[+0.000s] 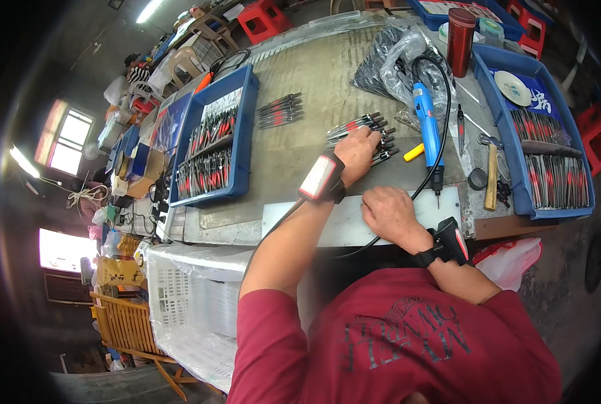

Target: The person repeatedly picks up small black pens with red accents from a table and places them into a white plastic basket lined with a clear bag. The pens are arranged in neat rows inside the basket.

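At the left of the worktable [246, 205], we are seeing a blue tray [244, 135] holding red-and-black slim parts [206, 172] in two rows; to its right, a group of dark slim rods [281, 111] is lying flat on the tabletop, well apart from both hands.

Next, we are locating the bundle of slim metallic-and-black rods [349, 126] at mid-table, partly beneath our left hand [356, 153]; the fingers of that hand are reaching over the bundle, but the fingertips are not showing clearly, so we are unable to tell whether they are pinching a rod; below, a white board [351, 227] is lying along the near table edge; our right hand [391, 210] is resting above it with its fingers curling downward, and we are unable to tell whether they are pressing together or enclosing anything.

Behind the bundle, a clear plastic bag [409, 50] is lying crumpled; nearer, a yellow handle [413, 153] is lying just beside a blue electric screwdriver [426, 111], whose bit is pointing toward the near edge; farther right, a red tumbler [461, 44] is standing upright, a wooden-handled hammer [491, 178] is lying nearer us, and a second blue tray [563, 213] is holding more red-and-black parts and a white dish [511, 88].
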A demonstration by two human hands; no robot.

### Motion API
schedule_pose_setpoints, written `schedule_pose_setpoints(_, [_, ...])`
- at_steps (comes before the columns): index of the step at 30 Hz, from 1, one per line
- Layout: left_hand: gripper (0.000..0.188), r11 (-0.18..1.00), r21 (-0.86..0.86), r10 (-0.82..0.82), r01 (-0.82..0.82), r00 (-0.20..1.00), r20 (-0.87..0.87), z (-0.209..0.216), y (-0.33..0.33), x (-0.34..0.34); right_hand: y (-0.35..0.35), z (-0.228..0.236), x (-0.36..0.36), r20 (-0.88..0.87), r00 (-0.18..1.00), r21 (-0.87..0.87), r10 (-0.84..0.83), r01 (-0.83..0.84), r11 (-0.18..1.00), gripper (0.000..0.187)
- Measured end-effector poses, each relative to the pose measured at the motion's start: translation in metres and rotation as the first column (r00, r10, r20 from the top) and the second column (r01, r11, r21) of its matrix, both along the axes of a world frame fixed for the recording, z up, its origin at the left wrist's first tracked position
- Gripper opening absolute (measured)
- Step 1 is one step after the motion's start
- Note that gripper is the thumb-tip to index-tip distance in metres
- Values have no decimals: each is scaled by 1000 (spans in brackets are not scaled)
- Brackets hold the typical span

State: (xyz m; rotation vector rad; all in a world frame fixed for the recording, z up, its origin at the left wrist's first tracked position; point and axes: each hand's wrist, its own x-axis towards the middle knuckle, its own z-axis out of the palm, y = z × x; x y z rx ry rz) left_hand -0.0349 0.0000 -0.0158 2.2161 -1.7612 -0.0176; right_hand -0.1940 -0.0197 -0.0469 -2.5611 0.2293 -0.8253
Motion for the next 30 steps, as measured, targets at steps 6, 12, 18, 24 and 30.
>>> schedule_pose_setpoints(6, [23,996,-63,-55,59,997,60,1,1,-2,1,3,-1,-9,1000,10,3,-2,1000,8])
schedule_pose_setpoints(12, [21,987,-155,48,-33,995,88,45,17,-1,0,7,-1,-28,1000,11,5,-5,1000,8])
schedule_pose_setpoints(18, [29,815,-578,147,-27,976,161,123,87,13,0,8,-1,-29,999,64,33,-31,997,9])
schedule_pose_setpoints(24, [28,624,-634,351,-457,889,-294,179,226,11,0,6,1,-50,997,13,59,-59,998,7])
schedule_pose_setpoints(30, [17,351,-588,514,-729,674,-530,200,375,-4,2,7,2,-91,992,34,88,-85,996,9])
